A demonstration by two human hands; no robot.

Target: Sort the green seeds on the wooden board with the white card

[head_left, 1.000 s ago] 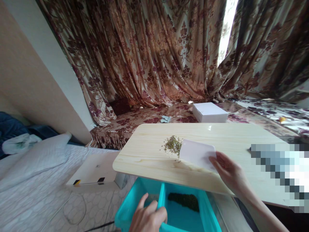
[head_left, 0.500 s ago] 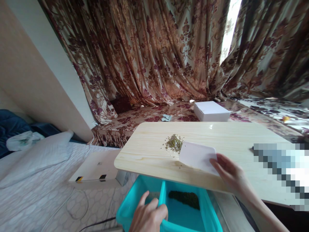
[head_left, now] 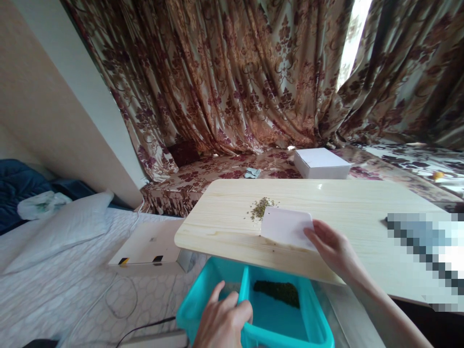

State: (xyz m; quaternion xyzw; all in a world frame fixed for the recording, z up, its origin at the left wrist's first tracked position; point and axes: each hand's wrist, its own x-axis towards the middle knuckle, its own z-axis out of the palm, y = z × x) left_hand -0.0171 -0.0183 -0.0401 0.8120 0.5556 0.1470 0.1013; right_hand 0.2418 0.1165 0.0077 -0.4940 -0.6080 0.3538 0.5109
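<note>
My right hand [head_left: 331, 251] pinches a white plastic scraper card [head_left: 286, 225] that rests on the light wooden board [head_left: 326, 203]. The card's far edge touches a small pile of green beans [head_left: 260, 208]. Below the board's near edge, my left hand [head_left: 223, 321] grips the rim and divider of a turquoise two-compartment bin [head_left: 315, 324]. The bin's right compartment holds a dark heap of green beans [head_left: 277, 291]. What lies in its left compartment is mostly hidden by my hand.
A white box [head_left: 322, 163] sits on the patterned cloth behind the board, near heavy floral curtains [head_left: 232, 72]. A flat white device [head_left: 150, 244] and a black cable [head_left: 145, 328] lie on the bed at left. A blurred patch covers the board's right end.
The scraper card has slid left and toward the beans, covering part of the pile. My left hand stays on the bin. The view has shifted slightly.
</note>
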